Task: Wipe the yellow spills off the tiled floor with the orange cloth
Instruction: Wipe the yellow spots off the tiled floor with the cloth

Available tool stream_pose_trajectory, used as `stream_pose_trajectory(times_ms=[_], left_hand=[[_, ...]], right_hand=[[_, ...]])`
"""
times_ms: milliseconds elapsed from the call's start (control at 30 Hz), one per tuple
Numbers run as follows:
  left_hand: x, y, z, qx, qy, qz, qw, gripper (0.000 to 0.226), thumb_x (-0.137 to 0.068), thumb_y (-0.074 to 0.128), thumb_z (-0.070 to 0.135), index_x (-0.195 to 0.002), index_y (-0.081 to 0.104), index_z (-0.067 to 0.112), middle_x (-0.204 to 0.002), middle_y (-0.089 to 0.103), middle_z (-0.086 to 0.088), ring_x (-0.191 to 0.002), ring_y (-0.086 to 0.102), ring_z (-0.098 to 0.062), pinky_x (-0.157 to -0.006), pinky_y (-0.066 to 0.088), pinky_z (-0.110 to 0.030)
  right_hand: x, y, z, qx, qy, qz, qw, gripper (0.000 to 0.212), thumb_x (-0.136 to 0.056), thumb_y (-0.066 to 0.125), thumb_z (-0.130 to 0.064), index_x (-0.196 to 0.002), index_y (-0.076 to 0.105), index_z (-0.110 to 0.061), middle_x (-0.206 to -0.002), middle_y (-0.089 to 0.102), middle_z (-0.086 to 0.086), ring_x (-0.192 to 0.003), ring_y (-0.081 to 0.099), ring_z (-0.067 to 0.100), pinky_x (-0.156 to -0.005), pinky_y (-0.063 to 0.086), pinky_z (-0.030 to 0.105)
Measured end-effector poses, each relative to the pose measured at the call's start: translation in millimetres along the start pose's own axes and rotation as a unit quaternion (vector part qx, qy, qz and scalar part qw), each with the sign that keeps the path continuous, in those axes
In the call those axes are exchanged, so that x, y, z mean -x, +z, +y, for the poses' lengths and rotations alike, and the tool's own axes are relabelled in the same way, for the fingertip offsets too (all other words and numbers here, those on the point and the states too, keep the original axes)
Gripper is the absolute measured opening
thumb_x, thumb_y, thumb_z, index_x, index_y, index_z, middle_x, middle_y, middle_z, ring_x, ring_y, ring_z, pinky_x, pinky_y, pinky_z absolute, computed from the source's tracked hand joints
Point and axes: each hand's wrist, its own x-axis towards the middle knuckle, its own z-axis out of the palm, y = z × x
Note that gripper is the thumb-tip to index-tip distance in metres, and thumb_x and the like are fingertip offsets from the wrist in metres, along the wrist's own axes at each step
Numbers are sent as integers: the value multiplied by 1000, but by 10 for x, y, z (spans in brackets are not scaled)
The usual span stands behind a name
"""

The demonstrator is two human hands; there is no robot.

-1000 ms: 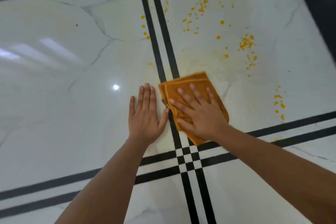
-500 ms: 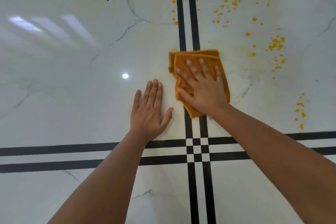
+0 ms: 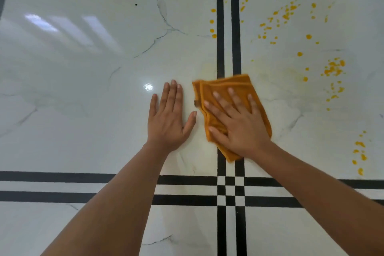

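The folded orange cloth [image 3: 226, 85] lies on the white marble-look tiled floor [image 3: 83, 110], across the double black line. My right hand [image 3: 239, 122] presses flat on it with fingers spread. My left hand [image 3: 168, 120] rests flat on the bare floor just left of the cloth, holding nothing. Yellow spills [image 3: 332, 68] dot the tile to the right of the cloth. More yellow drops [image 3: 284, 14] lie farther ahead, a small yellow patch [image 3: 360, 151] sits at the right edge, and a few yellow spots [image 3: 213, 27] line the left of the stripes. A faint yellowish smear shows around the cloth.
Double black stripes [image 3: 228, 188] cross in a checker pattern just in front of my arms. One pair runs away from me, the other runs left to right. A bright light reflection [image 3: 148, 87] glints near my left fingertips.
My right hand first pushed the cloth away along the stripes, then drew it back toward me. My left hand stayed planted on the floor. The view shifted a little.
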Motion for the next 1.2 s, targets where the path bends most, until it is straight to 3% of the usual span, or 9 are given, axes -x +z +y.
stream_pose_trajectory(times_ms=[67, 200, 367, 467, 600, 733, 933, 1033, 1200], left_hand=[[6, -2, 1, -1, 0, -2, 1000, 77, -87, 8, 58, -147, -1, 11, -150, -11, -1, -140, -12, -15, -112, -11, -33], [-8, 7, -17, -10, 2, 8, 1000, 76, -88, 10, 57, -147, 4, 10, -154, -1, -5, -140, -9, -14, -112, -11, -34], [-61, -15, -43, 8, -5, 7, 1000, 77, -87, 7, 58, -147, 4, 10, -156, 1, -7, -141, -9, -14, -112, -10, -34], [-39, 13, 27, 16, -11, 4, 1000, 78, -86, 5, 58, -147, 2, 10, -156, -1, -7, -141, -9, -15, -113, -9, -37], [-40, -1, 28, 22, -17, 15, 999, 77, -86, 4, 58, -147, 2, 11, -156, 0, -6, -140, -12, -13, -113, -10, -35], [-108, -76, 330, 52, 10, 38, 998, 73, -89, 11, 54, -147, 10, 9, -155, 8, -9, -142, -4, -17, -113, -8, -36], [-609, -46, 1037, 2, 50, -73, 996, 82, -87, 16, 67, -148, 0, 14, -157, -1, -7, -143, -7, -22, -112, -6, -47], [-692, -43, 1090, -12, 38, -106, 994, 80, -88, 23, 65, -148, -2, 17, -157, -5, -4, -142, -8, -23, -111, -3, -51], [-866, -337, 810, -1, 106, -106, 989, 54, -95, 37, 43, -144, 27, 20, -151, 26, -2, -138, 20, -24, -110, 14, -51]], right_hand=[[54, -2, 124, 5, -14, -14, 1000, 63, -88, 10, -64, -146, 6, -39, -156, 9, -5, -143, 4, 26, -111, 2, 56], [-796, -150, 107, -25, 111, 20, 993, 60, -90, 17, -61, -145, 5, -40, -157, 6, -7, -144, 1, 26, -110, 2, 57], [-62, -6, -53, 7, -13, -1, 1000, 62, -89, 18, -62, -145, 5, -40, -156, 7, -6, -144, 3, 25, -111, 3, 56], [-350, -43, 128, 0, 34, 10, 999, 62, -87, 15, -64, -144, 1, -42, -155, 4, -9, -144, 3, 26, -110, 4, 57], [-657, -155, 90, -36, 78, 5, 996, 65, -85, 14, -65, -145, 11, -41, -156, 11, -8, -144, 4, 23, -111, 2, 54], [-129, -170, 330, -132, 120, 81, 981, 60, -91, 21, -54, -144, 28, -27, -151, 31, 1, -142, 17, 22, -112, 8, 47], [217, -245, 782, -139, 201, 59, 968, 53, -97, 24, -41, -142, 33, -16, -148, 37, 5, -141, 21, 21, -113, 7, 41], [158, -322, 704, -177, 202, 83, 960, 45, -97, 40, -34, -135, 45, -10, -141, 45, 12, -135, 33, 28, -109, 21, 42], [-106, -417, 492, -268, 323, 72, 905, 42, -91, 53, -39, -122, 56, -10, -116, 59, 12, -109, 50, 28, -88, 42, 39]])
